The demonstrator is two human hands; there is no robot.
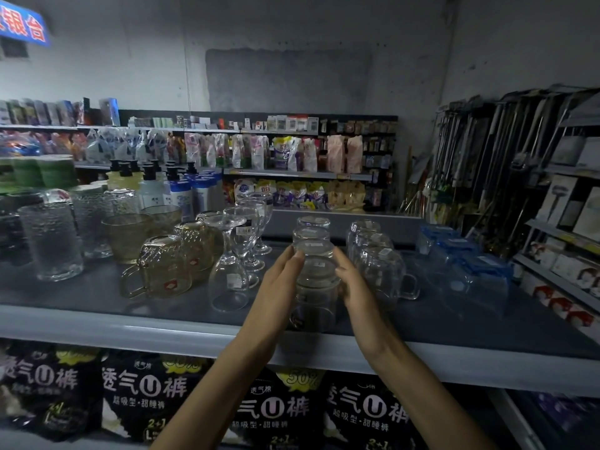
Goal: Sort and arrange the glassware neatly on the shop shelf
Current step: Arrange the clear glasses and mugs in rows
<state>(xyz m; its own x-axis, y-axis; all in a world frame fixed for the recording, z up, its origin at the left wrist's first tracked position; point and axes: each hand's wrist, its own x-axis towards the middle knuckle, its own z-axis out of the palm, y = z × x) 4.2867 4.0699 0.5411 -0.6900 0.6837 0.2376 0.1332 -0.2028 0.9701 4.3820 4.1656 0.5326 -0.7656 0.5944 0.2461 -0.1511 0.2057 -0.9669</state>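
pressing straight fingers (pixel 290 259) to both sides of the clear mug (pixel 316 287) at six o'clock on the shelf (pixel 97 297), left hand (pixel 279 284) and right hand (pixel 355 284) steady it; amber mugs (pixel 159 267) at nine o'clock stand grouped, so sorting seems nearly done.

Both hands on a clear glass (pixel 316 287) on the grey shop shelf (pixel 97 297).
Left hand (pixel 282 274) and right hand (pixel 354 284) pressed flat against its sides; matching glasses (pixel 311 235) lined up behind, amber mugs (pixel 162 267) left, blue tumblers (pixel 470 271) right.
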